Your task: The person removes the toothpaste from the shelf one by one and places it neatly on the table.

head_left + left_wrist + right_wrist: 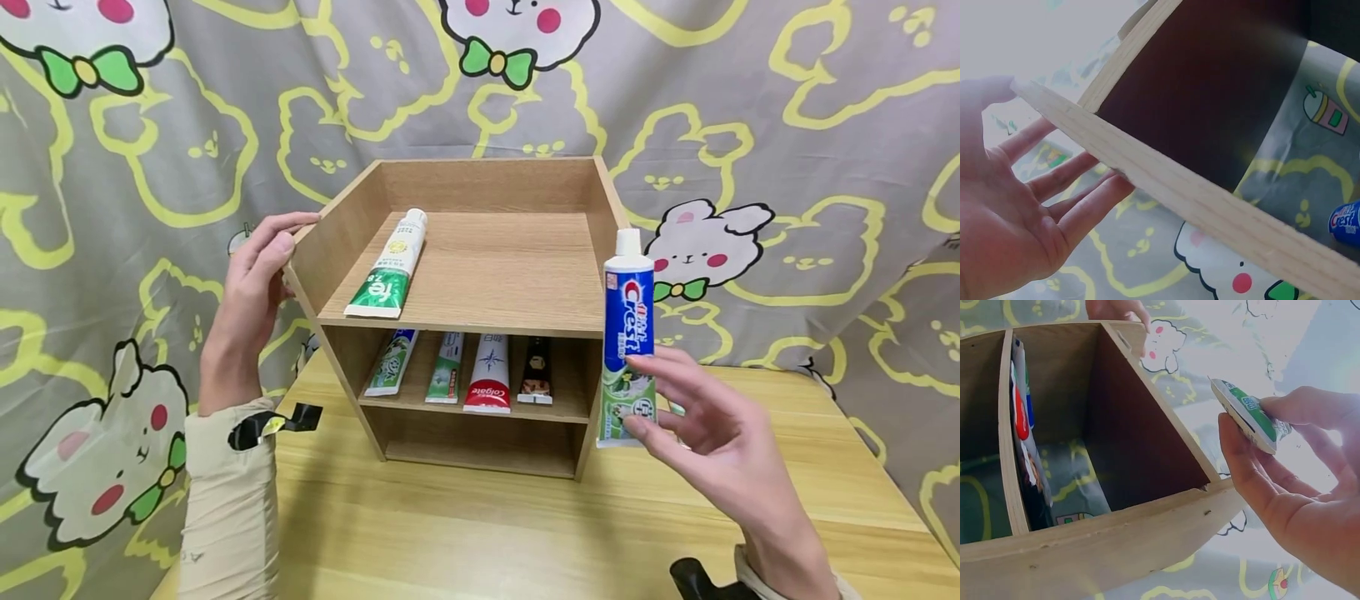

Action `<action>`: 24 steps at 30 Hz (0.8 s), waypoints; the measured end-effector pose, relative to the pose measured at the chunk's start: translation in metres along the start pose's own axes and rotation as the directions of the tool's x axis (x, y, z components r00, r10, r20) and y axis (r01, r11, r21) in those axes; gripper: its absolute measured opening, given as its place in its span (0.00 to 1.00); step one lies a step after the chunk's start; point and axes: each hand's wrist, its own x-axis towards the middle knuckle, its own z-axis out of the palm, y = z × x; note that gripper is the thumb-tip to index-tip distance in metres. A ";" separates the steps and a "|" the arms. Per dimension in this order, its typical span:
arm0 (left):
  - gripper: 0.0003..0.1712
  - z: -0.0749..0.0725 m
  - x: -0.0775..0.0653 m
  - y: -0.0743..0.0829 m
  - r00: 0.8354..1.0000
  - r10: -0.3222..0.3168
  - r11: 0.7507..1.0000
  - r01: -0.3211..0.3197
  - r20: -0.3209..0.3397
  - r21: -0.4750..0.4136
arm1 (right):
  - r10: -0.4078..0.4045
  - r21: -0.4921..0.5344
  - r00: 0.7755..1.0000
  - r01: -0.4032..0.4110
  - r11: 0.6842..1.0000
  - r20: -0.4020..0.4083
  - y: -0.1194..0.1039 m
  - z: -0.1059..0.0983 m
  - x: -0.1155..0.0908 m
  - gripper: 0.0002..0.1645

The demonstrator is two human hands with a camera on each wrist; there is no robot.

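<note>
In the head view my right hand (720, 442) pinches a blue and green Crest toothpaste tube (628, 333) near its flat end. Cap up, the tube stands upright in the air before the right side of a wooden shelf (495, 325). The right wrist view shows the same tube (1247, 415) end-on, between thumb and fingers. My left hand (251, 292) holds the shelf's left panel at its upper front corner. In the left wrist view its thumb is on the panel edge (1147, 169), its fingers partly hidden behind. A white and green toothpaste tube (390, 265) lies on the top tier, at left.
On the middle tier lie a green and blue tube (392, 367), a green and white tube (446, 371), a red and white Colgate tube (487, 375) and a dark tube (536, 375). The shelf stands on a wooden table (450, 533) before a patterned curtain (225, 108).
</note>
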 end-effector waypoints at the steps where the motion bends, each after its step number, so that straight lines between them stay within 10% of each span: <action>1: 0.23 0.000 0.000 0.001 1.000 0.001 1.000 -0.001 0.000 -0.001 | -0.004 -0.001 1.000 0.004 1.000 -0.007 -0.001 -0.001 -0.001 0.37; 13: 0.21 -0.001 0.002 0.000 1.000 0.007 1.000 -0.007 0.005 -0.003 | -0.040 0.093 0.998 0.044 0.995 -0.044 0.001 -0.023 -0.015 0.38; 24: 0.21 -0.001 0.002 0.000 1.000 -0.003 1.000 0.003 -0.016 0.021 | 0.120 -0.038 0.974 -0.130 0.991 -0.192 0.006 -0.049 -0.027 0.38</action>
